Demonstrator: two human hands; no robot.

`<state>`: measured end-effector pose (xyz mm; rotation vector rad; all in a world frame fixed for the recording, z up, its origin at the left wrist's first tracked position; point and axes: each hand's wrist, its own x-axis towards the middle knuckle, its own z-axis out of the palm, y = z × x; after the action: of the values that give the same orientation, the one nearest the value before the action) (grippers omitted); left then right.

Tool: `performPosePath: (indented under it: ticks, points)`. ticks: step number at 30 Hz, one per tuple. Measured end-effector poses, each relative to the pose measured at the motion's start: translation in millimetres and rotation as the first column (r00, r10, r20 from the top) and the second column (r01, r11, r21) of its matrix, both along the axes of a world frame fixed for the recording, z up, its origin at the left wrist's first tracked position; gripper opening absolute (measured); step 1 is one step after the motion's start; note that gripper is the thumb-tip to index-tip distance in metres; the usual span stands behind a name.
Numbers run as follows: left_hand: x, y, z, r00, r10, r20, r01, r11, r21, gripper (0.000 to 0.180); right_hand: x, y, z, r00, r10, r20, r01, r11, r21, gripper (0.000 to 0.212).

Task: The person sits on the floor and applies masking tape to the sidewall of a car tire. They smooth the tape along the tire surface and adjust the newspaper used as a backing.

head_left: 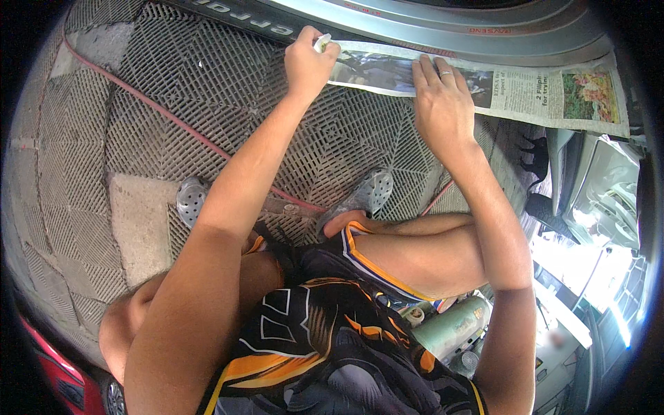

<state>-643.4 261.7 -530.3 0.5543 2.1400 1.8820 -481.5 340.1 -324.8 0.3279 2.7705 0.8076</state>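
A long strip of newspaper (pixel 387 71) lies along the lower edge of a curved silver wheel rim (pixel 429 29), over part of the black tire (pixel 238 15). At the strip's left end, my left hand (pixel 309 61) is closed, with a small white rounded thing (pixel 322 43) between thumb and fingers. It resembles a roll of tape, but the fingers partly hide it. My right hand (pixel 443 104), a ring on one finger, rests with fingers stretched out on the middle of the newspaper and presses it against the wheel. The newspaper's right end extends past this hand.
Grey grated floor tiles (pixel 200 83) surround my feet in grey clogs (pixel 373 190). A red hose (pixel 173 119) crosses the floor under my left arm. Lower right stands a green cylinder (pixel 453 325). A black cat-like shape (pixel 536 158) is at right; a red car (pixel 62 373) is lower left.
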Motion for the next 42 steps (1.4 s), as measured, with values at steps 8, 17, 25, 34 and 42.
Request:
performPosePath:
  ticks: [8,17,25,34,42]
  points:
    - [-8.3,5.1,6.0,1.0,0.023,-0.01,-0.023,0.999,0.023,0.024,-2.3,0.5,-7.6,1.0,0.019,0.023,-0.02,1.0,0.022,0.054]
    - [-9.5,3.6,10.7,0.988,0.016,0.155,-0.027,0.997,0.07,0.027,-6.8,3.1,-28.7,0.997,0.071,-0.019,-0.071,0.997,0.006,0.048]
    - [-8.4,8.7,11.1,0.986,0.063,0.152,-0.079,0.992,0.103,0.026,-15.2,2.2,-49.1,0.991,0.126,-0.044,-0.128,0.99,-0.058,0.045]
    - [-7.2,10.5,17.0,0.995,0.046,0.094,-0.05,0.998,0.038,0.027,-21.5,1.6,-47.8,0.995,0.095,-0.009,-0.096,0.993,-0.072,0.046]
    - [-12.1,11.4,17.9,0.99,0.073,0.12,-0.087,0.989,0.117,0.026,-23.5,0.6,-46.4,0.995,0.101,-0.023,-0.103,0.992,-0.076,0.046]
